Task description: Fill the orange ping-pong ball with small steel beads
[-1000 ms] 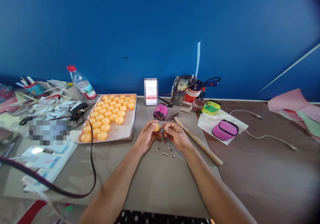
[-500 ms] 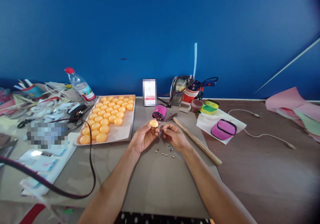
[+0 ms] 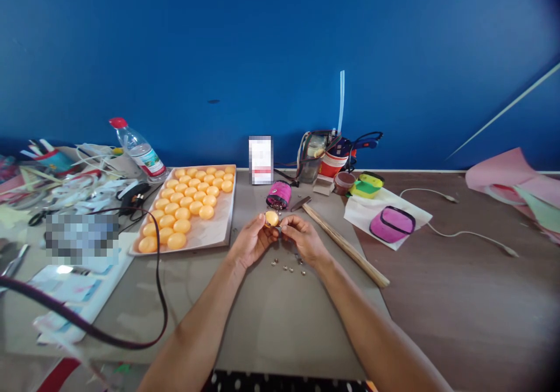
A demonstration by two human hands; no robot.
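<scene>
Left hand (image 3: 251, 240): holds a ball (image 3: 272, 218) between thumb and fingers, presumably to leave its lower edge exposed to the right hand (image 3: 306, 239). That hand: thumb and fingertips pinched narrow beside the ball; cannot tell whether a small part sits between them. Metal bits (image 3: 285, 268) lie loose on the surface (image 3: 289, 328), nearer side, likely for easy reach. Forearms (image 3: 199, 316) converge forward, palms facing inward. Beyond: pouch (image 3: 279, 193); hammer (image 3: 345, 244) right; tray (image 3: 221, 224) of balls (image 3: 182, 213) left.

Between the forearms (image 3: 199, 319) I saw free passage over the near desk (image 3: 289, 328); beyond, small metal pieces (image 3: 291, 270) obstructed it, the tray (image 3: 219, 223) leftward, the hammer (image 3: 345, 245) rightward.
</scene>
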